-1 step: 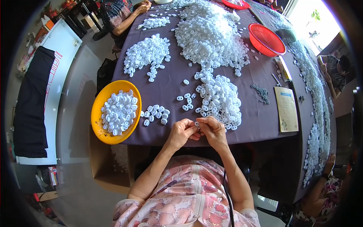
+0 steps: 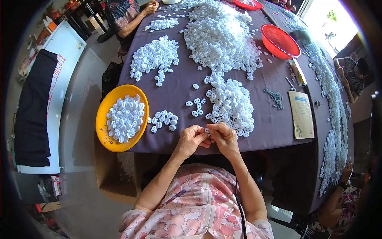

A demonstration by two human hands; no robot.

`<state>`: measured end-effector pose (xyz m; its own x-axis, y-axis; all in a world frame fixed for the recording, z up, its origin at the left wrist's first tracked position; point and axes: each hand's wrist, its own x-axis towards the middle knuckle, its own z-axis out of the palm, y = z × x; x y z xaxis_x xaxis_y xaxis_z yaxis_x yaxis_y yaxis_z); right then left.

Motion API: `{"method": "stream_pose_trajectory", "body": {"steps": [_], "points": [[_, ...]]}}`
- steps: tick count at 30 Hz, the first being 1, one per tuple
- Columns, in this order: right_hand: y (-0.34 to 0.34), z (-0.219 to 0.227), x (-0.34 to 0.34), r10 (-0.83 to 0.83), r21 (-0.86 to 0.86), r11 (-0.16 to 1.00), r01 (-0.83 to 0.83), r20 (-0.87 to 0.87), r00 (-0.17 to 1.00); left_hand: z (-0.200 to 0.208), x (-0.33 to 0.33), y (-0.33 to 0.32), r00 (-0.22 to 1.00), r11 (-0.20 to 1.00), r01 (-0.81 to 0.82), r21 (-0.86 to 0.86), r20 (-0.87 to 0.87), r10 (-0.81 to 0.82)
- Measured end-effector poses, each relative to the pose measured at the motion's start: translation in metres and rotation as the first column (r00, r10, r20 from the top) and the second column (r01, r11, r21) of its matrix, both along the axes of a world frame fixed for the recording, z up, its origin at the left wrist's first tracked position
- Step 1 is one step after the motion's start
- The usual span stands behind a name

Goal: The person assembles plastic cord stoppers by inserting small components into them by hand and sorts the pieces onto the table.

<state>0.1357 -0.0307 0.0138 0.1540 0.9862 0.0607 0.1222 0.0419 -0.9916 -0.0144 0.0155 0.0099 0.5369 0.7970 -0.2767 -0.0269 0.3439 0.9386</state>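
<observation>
At the table's front edge my left hand (image 2: pixel 190 140) and my right hand (image 2: pixel 225 139) meet, fingertips pinched together. Between them they grip one small white oval plastic piece with two holes (image 2: pixel 207 130), partly covered by the fingers. Just beyond my right hand lies a heap of the same white pieces (image 2: pixel 232 105). A few loose ones (image 2: pixel 195 113) sit to the left of that heap. Farther left is a small group of pieces (image 2: pixel 164 119), beside a yellow bowl (image 2: pixel 102 131) holding many more.
A large pile of white pieces (image 2: pixel 217 36) covers the far middle, with a smaller pile (image 2: pixel 155 55) to its left. On the right are a red basket (image 2: pixel 280 44), a brown paper packet (image 2: pixel 301 115) and a grey tangled bundle (image 2: pixel 274 98). Other people sit around the tables.
</observation>
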Motion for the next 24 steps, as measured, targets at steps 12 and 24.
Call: {"method": "stream_pose_trajectory", "body": {"steps": [12,24], "points": [[-0.001,0.003,0.003,0.046,0.052,0.997,-0.050,0.070,0.996,-0.002,0.000,-0.001,0.999,1.000,-0.028,0.008,0.029,0.027],[-0.003,0.008,0.001,0.087,0.084,0.991,-0.103,0.184,0.979,-0.001,-0.002,-0.002,0.991,0.993,-0.106,-0.044,0.080,0.109]]}}
